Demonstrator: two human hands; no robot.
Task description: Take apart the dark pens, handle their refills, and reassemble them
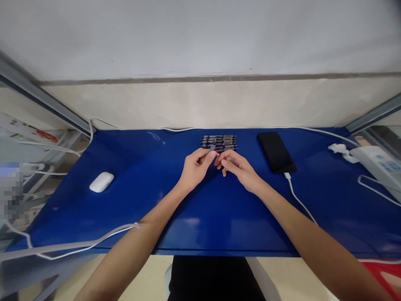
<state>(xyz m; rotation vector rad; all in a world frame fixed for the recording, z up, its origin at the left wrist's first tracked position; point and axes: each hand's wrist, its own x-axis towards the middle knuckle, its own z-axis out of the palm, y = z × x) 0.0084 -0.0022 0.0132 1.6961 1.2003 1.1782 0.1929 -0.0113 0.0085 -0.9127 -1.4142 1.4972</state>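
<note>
My left hand (196,166) is closed in a pinch around a short grey pen part (213,146), which points up and away from me; its lower end is hidden by the fingers. Close beside it, my right hand (239,166) has loosely bent fingers with a gap between thumb and index finger, and I see nothing held there. Just beyond both hands lies a stack of several dark grey pens (228,141), side by side and crosswise to me on the blue table (206,217). My hands partly cover the nearest pens.
A black phone (277,152) with a white cable (297,196) lies right of the pens. A white earbud case (102,182) sits at left. At far right are a white power strip (377,161) and crumpled tissue (341,151). The wall (200,104) borders the back.
</note>
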